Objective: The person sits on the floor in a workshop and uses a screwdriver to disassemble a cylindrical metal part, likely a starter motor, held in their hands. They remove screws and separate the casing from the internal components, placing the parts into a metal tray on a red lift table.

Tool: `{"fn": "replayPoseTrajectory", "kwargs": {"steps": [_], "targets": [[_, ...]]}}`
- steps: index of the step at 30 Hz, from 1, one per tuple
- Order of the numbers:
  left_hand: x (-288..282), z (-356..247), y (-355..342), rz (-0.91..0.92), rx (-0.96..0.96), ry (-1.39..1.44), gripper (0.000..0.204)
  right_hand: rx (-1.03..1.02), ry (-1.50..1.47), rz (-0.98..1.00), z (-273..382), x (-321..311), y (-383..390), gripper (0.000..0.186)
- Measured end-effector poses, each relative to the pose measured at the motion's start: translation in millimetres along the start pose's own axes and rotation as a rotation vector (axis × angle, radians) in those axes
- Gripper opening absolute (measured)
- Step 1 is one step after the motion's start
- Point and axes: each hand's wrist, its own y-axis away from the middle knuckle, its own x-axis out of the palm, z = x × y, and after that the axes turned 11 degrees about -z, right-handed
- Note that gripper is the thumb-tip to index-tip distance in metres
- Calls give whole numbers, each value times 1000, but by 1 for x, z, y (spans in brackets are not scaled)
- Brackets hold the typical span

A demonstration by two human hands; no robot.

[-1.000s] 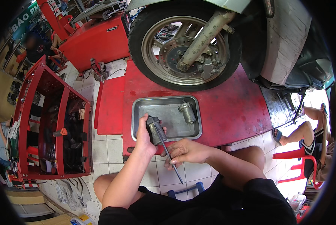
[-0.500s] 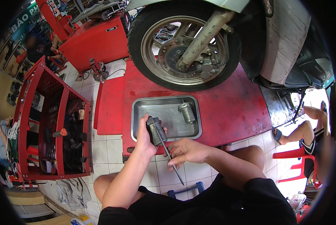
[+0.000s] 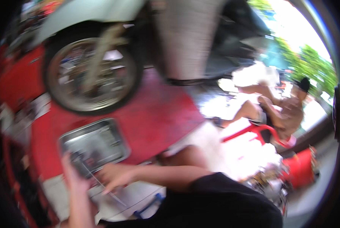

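Note:
Motion blur smears this view. At the lower left, my left hand (image 3: 75, 176) is closed around a dark grey cylindrical metal part (image 3: 83, 168), just over the near edge of a metal tray (image 3: 96, 133). A thin metal rod (image 3: 118, 198) slants from that part down to the right. My right hand (image 3: 116, 176) has its fingers bent around the rod; fine finger detail is lost. Inside the tray, at its right side, lies a second metal part (image 3: 114, 139), faint in the blur.
The tray rests on a red platform (image 3: 158, 114), below the front wheel (image 3: 94, 76) of a scooter. To the right, a person (image 3: 287, 110) sits on a red plastic chair (image 3: 259, 133). A blue bar (image 3: 149, 205) is low by my legs, and a red container (image 3: 301, 167) stands far right.
The whole view has swung to the right, so tray, wheel and hands sit farther left. The seated person shows more fully. Both hands keep their hold on the metal part and rod.

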Motion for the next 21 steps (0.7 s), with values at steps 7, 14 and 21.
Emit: {"fn": "replayPoseTrajectory", "kwargs": {"steps": [7, 14, 21], "targets": [[-10, 15, 4, -89, 118, 3, 47, -25, -358, -27, -23, 25, 4, 15], [-15, 11, 2, -107, 76, -15, 48, 155, -416, -4, -12, 29, 5, 23], [-21, 9, -6, -71, 49, 11, 48, 60, -289, 64, -15, 25, 1, 28]]}}
